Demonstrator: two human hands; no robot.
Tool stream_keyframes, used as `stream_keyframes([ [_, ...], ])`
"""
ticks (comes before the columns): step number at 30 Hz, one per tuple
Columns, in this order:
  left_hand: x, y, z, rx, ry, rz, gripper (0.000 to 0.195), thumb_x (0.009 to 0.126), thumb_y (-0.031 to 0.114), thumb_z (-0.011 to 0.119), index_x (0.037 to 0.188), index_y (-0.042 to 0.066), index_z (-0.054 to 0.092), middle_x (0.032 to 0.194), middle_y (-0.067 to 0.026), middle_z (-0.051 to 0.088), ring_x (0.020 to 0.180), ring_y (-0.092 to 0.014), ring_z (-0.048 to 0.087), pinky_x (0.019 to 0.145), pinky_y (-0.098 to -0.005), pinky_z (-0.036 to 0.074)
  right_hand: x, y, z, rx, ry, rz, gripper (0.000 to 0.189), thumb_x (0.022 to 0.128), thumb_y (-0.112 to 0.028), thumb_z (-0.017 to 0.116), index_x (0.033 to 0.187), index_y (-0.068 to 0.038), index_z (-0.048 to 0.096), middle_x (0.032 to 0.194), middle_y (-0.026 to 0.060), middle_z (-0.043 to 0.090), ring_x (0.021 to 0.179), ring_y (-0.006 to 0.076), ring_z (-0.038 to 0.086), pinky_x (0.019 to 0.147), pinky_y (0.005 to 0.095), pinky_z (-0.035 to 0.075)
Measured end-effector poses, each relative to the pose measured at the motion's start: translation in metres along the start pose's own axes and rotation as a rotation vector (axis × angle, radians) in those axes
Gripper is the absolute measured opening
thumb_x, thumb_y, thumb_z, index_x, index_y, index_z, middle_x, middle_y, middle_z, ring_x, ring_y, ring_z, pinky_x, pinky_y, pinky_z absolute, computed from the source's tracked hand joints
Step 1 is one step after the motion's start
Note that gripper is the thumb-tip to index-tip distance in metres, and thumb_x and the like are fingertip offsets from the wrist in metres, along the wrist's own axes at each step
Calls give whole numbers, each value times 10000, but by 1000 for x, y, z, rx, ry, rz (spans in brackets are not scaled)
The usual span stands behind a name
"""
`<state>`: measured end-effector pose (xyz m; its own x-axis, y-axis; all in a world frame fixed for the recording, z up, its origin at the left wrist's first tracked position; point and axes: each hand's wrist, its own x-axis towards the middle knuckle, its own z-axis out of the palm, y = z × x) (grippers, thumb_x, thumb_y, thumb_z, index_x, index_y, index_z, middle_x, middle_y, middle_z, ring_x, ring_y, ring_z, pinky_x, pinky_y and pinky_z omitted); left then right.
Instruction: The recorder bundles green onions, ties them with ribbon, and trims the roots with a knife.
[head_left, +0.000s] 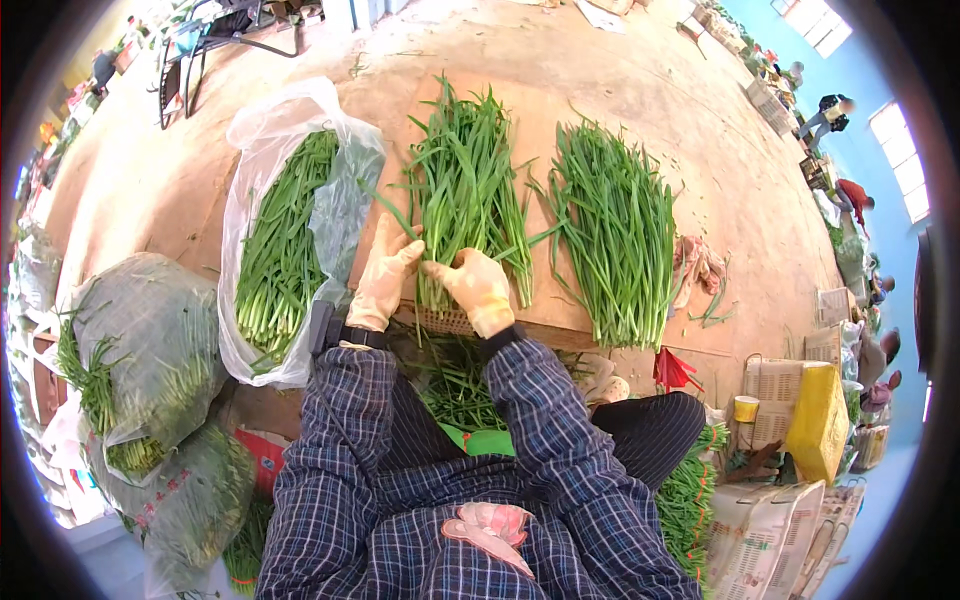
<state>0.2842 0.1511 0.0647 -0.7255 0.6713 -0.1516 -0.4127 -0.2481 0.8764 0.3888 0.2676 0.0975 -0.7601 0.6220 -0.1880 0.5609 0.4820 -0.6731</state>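
Observation:
Both my hands wear pale, stained gloves. At the left edge of the middle pile of garlic chives (469, 176) is my left hand (386, 274), its thumb towards the stalks. One long leaf runs down to that thumb; whether it is pinched is unclear. My right hand (478, 289) lies over the lower stalks of the same pile, thumb pointing left, its other fingertips hidden. A second chive pile (615, 232) rests to the right on the board (551, 315). Left of my hands, an open clear plastic bag (349, 202) holds more chives (289, 232), stalk ends towards me.
A crumpled pink cloth (699, 264) lies beyond the right pile. Filled plastic bags (150, 330) stand at left. Loose greens (461, 390) lie below the board's edge. At right are plastic crates (765, 525), a yellow container (817, 424) and bundled chives (686, 495). Other people are farther off.

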Motion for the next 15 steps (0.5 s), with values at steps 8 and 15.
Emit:
stream_keyframes([
  [8,11,-14,0,227,114,121,912,770,-60,579,1469,52,5,1192,-178,515,860,-176,562,710,-268,475,-5,40,10,273,-54,85,608,678,-331,735,1128,24,533,893,159,671,879,286,637,777,372,488],
  [15,11,-13,-4,22,96,29,874,806,37,625,1467,39,53,1222,-160,502,965,-207,542,817,-317,455,-8,31,9,282,-116,137,617,660,-284,729,1149,38,533,899,170,661,843,258,640,760,332,493],
])
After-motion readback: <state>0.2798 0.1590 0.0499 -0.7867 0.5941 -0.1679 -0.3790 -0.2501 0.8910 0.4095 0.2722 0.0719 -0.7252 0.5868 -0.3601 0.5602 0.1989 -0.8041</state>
